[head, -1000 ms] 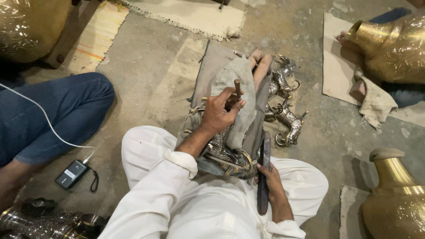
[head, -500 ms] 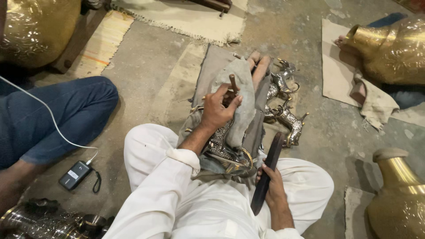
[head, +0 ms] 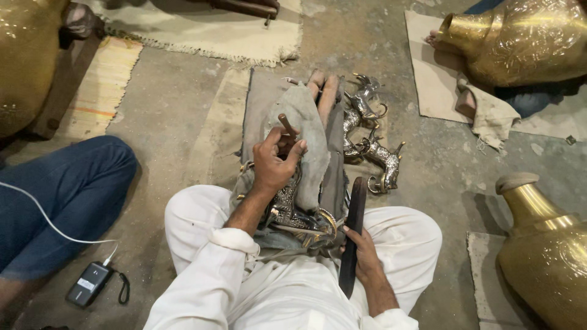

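Left hand (head: 276, 160): you pinch a short punch tool (head: 287, 124) upright, fingers closed on it | Right hand (head: 362, 245): wrapped around a dark wooden stick (head: 353, 232) beside your knee | Work: ornate silver metal piece (head: 296, 211) lies in your lap under a grey cloth (head: 309, 122) | Near: silver animal figures (head: 373, 146) on the floor (head: 183, 104).

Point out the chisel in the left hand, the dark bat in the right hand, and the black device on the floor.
chisel (head: 286, 124), head view, on its exposed upper shaft.
dark bat (head: 353, 232), head view, mid-length of the bar.
black device (head: 88, 284), head view, centre of its body.
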